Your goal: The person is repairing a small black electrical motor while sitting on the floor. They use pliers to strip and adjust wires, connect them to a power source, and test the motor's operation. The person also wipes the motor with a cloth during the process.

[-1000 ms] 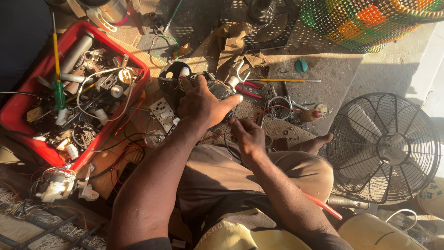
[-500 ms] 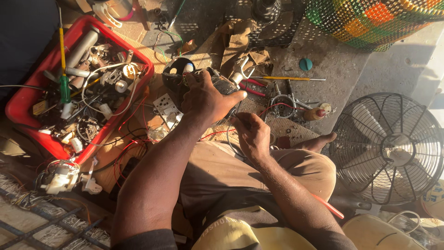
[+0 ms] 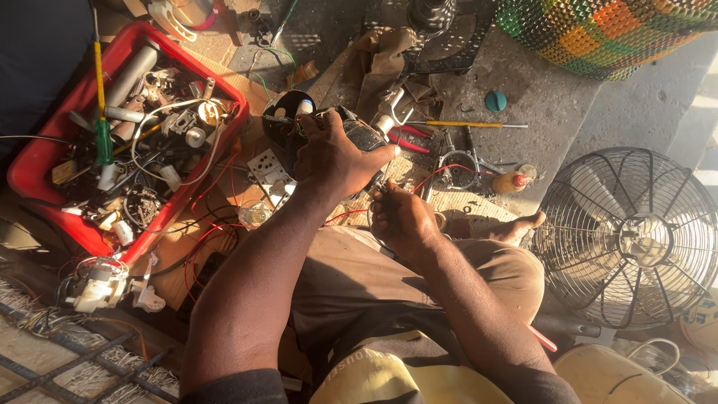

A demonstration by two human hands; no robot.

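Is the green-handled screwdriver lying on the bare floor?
No, the green-handled screwdriver lies in the red tray, on top of wires and parts.

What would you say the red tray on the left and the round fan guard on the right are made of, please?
The red tray looks like moulded plastic: uniform colour, rounded rim, a soft sheen in the sun. The fan guard looks like bare metal wire: thin radial spokes and rings glinting grey, with a duller central hub. Whether it is plated or painted cannot be told.

A: Warm, low sunlight rakes in from the right; glare bleaches the concrete's far right edge.

B: Upper left sinks into deep shadow; focus stays sharp; edges bow slightly.
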